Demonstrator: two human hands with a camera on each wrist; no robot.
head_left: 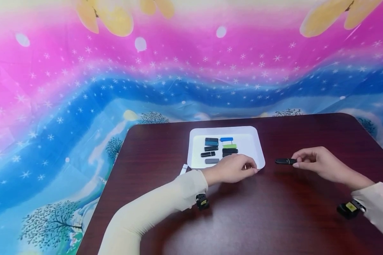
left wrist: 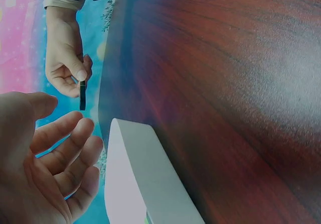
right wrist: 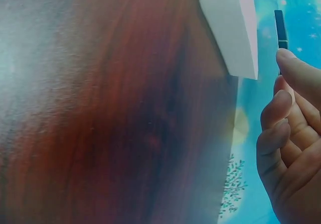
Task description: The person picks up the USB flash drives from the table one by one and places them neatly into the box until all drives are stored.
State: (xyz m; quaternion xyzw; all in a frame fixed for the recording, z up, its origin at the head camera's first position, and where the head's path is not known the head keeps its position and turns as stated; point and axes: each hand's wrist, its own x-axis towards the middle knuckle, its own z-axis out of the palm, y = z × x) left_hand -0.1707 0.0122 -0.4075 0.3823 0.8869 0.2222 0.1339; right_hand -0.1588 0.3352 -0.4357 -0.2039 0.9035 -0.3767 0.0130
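Between thumb and fingertips, my right hand (head_left: 319,163) pinches one end of a black USB stick (head_left: 283,161), whose other end points left toward the tray. A pale line crosses the stick (right wrist: 282,30) in the right wrist view. My left hand (head_left: 231,168) hovers over the near right part of a white tray (head_left: 194,141), fingers loosely bent with nothing in them, as the left wrist view shows. Two columns of USB sticks lie in the tray, among them a blue one (head_left: 226,139), a green one (head_left: 229,146) and a grey one (head_left: 212,161). My left hand hides part of the tray.
A white stick-like piece (head_left: 183,169) lies on the dark wooden table (head_left: 153,148) at the tray's left near corner, partly behind my left sleeve (head_left: 166,194). Behind the table's far edge hangs a colourful backdrop (head_left: 185,71). Each wrist wears a small black camera.
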